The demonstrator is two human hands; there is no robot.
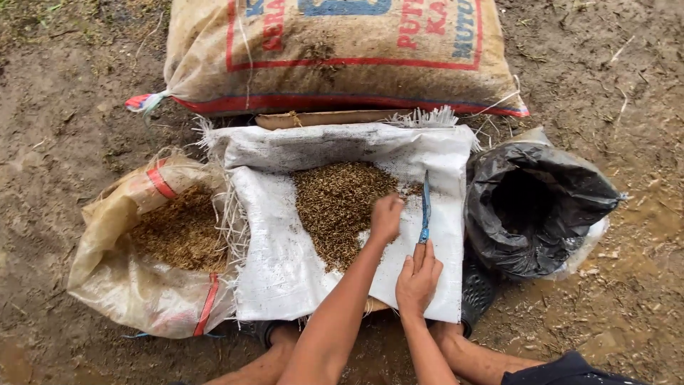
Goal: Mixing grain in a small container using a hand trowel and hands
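Printed tan sack (342, 57), red-blue panel: my 12 o'clock. Open tan sack (153, 249): 9 o'clock. White woven sack (285, 264): centre. Black bag (534, 207): 3 o'clock.

your own body, seen from above: two bare arms, two bare legs, a little dark clothing.

your left hand (385, 216) and right hand (417, 276) carry nothing on them: no gloves, no rings, no watch or band at either wrist. both forearms are uncovered as far as the bottom edge lets you see, so no sleeve shows at all. lower down your legs are bare too, from the knees toward the ankles. at the bottom right corner a fold of dark navy cloth (570, 371), smooth and plain, is the only garment showing. your feet sit in dark rubbery footwear (476, 289), one piece textured with small raised dots, partly hidden.
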